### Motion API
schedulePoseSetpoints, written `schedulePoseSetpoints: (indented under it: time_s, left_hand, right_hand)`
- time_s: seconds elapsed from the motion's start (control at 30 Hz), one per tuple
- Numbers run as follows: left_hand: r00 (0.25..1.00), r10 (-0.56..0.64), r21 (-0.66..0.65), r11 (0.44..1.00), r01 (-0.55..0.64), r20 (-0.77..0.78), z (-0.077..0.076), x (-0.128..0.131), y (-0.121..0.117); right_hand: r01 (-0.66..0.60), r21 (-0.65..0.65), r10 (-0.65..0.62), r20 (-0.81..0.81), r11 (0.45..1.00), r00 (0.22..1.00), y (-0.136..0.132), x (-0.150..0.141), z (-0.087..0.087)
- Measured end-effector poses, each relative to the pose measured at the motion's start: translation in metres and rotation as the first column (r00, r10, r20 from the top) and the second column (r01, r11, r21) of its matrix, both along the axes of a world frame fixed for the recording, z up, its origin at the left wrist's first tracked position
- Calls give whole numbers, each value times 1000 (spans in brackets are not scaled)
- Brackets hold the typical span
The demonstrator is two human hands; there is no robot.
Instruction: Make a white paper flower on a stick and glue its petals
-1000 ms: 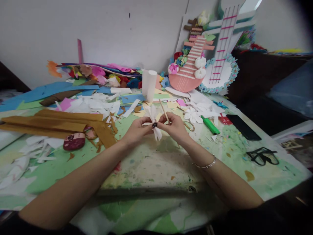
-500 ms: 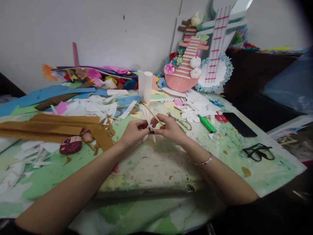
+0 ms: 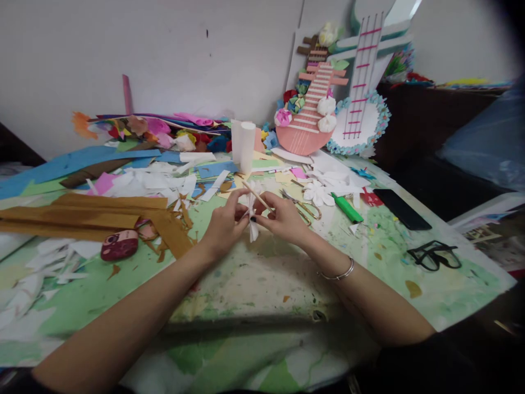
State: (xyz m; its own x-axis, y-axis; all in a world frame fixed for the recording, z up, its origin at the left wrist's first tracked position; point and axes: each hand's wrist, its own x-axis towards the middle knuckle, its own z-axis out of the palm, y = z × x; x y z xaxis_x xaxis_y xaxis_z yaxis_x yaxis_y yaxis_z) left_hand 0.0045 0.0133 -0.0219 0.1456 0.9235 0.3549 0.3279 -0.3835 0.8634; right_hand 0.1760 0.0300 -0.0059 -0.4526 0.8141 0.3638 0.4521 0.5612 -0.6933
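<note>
Between my two hands, above the near middle of the table, is a white paper flower [image 3: 253,231], its petals pinched narrow and seen edge-on. My left hand [image 3: 226,223] is closed on its left side, thumb and fingers at the flower's middle. My right hand [image 3: 279,218] pinches the flower from the right and also holds a thin wooden stick [image 3: 257,196], which slants up and left across the petals. Beyond my right hand lie gold-handled scissors [image 3: 307,209]. Farther right are a flat white paper flower [image 3: 318,193] and a green glue tube [image 3: 347,208].
Brown crepe paper [image 3: 82,216], a dark red tape-like case [image 3: 119,244] and white scraps [image 3: 36,279] cover the left side. A white paper roll [image 3: 247,146] stands at the back. A phone [image 3: 402,209] and glasses [image 3: 435,255] lie right. Paper instruments [image 3: 307,131] lean against the wall.
My left hand has shifted its fingers up around the paper flower, which has turned and now shows narrower. The stick's upper end sits lower, still in my right hand.
</note>
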Motion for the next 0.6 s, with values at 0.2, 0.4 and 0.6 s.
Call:
schedulePoseSetpoints:
  time_s: [0.2,0.4,0.6]
  left_hand:
    - [999,-5,36,999,7,-46,-3,-4,5]
    - [993,-12,115,993,26,-121,-5,-5,4]
    - [990,20,84,996,-9,-140,-3,-4,4]
  right_hand:
    - [33,-33,-31,38,999,999,-5,-3,2]
    - [63,-98,-60,30,993,998,-3,-3,-4]
    - [-56,-216,51,-29,975,998,9,5,-7]
